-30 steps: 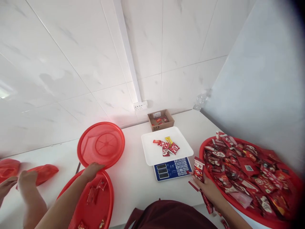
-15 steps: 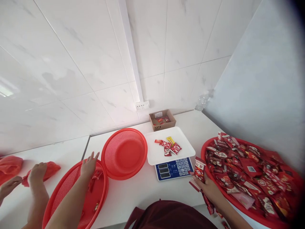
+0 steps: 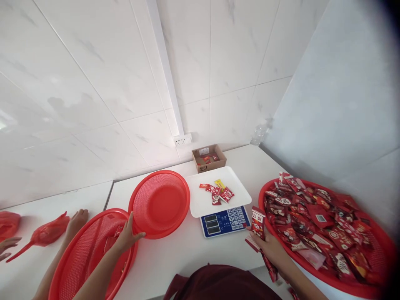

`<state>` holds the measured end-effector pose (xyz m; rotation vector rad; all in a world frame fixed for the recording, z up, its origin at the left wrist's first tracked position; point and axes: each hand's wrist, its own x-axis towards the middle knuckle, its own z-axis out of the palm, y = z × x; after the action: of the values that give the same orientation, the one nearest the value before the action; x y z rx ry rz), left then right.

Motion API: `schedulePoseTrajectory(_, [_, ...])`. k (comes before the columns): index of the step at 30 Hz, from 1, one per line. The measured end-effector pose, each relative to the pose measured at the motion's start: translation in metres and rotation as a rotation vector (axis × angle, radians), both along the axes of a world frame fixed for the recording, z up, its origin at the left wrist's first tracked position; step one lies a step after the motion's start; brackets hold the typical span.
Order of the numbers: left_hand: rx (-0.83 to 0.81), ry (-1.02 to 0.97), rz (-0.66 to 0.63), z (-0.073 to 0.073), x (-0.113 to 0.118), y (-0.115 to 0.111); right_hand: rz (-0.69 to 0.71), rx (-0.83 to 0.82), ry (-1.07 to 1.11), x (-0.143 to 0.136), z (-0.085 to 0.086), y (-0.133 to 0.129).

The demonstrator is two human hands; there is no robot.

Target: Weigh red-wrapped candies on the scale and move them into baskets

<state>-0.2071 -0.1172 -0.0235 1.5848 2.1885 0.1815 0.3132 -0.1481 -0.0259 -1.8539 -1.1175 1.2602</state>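
Red printed packets (image 3: 258, 223) are gripped in my right hand (image 3: 270, 246), in front of the blue-and-white scale (image 3: 225, 221). More packets dangle below that hand. My left hand (image 3: 127, 237) has its fingers spread and holds nothing. It is over the right rim of the lower red basket (image 3: 75, 250), close to the empty red basket (image 3: 164, 206). Several small packets, one yellow (image 3: 219, 183), lie on the scale's white tray (image 3: 200, 204). At the right, a large red basket (image 3: 389, 250) is heaped with red packets.
An open cardboard box (image 3: 208, 166) with packets stands behind the scale, and a clear plastic bottle (image 3: 258, 135) by the wall corner. At the left are another person's hands (image 3: 78, 220), a tied red bag (image 3: 50, 232) and a second red bag (image 3: 8, 225).
My left hand has moved right and down to the basket's rim. The other person's hand has let go of the tied bag and moved right. My right hand still holds its packets.
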Motion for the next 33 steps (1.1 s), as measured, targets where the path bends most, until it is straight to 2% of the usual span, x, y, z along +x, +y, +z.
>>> schedulePoseTrajectory(3, [0.014,-0.002,-0.016,0.012,-0.015,0.009,0.011,0.017,-0.007,-0.001,0.001,0.004])
schedulePoseTrajectory(5, [0.055,0.111,0.043,0.020,-0.008,0.021,0.012,0.038,-0.039,0.003,0.000,0.007])
schedulePoseTrajectory(6, [0.103,0.170,0.058,0.023,0.003,0.028,0.013,0.042,-0.060,0.006,-0.002,0.008])
schedulePoseTrajectory(8, [0.215,0.217,-0.008,0.028,0.041,0.043,0.008,0.040,-0.124,0.015,-0.004,0.012])
schedulePoseTrajectory(10, [0.276,0.151,-0.177,0.028,0.095,0.059,-0.007,0.034,-0.214,0.026,-0.007,0.016])
schedulePoseTrajectory(13, [0.207,0.058,-0.459,0.020,0.184,0.086,-0.018,0.034,-0.319,0.039,-0.011,0.021])
schedulePoseTrajectory(15, [0.138,0.013,-0.613,0.012,0.234,0.105,-0.007,0.036,-0.344,0.044,-0.015,0.024])
schedulePoseTrajectory(17, [0.104,0.008,-0.647,0.004,0.270,0.122,-0.001,0.035,-0.351,0.047,-0.020,0.024])
schedulePoseTrajectory(19, [0.100,0.010,-0.651,-0.003,0.291,0.136,-0.008,0.052,-0.333,0.048,-0.027,0.022])
schedulePoseTrajectory(22, [0.117,0.018,-0.645,-0.007,0.302,0.148,-0.035,0.130,-0.278,0.050,-0.036,0.018])
schedulePoseTrajectory(25, [0.159,0.042,-0.566,-0.004,0.296,0.147,-0.062,0.156,-0.274,0.051,-0.037,0.016])
schedulePoseTrajectory(28, [0.242,0.083,-0.403,0.004,0.274,0.137,-0.091,0.140,-0.311,0.050,-0.034,0.015])
schedulePoseTrajectory(33, [0.440,0.174,-0.010,0.019,0.230,0.112,-0.102,0.172,-0.352,0.051,-0.038,0.015])
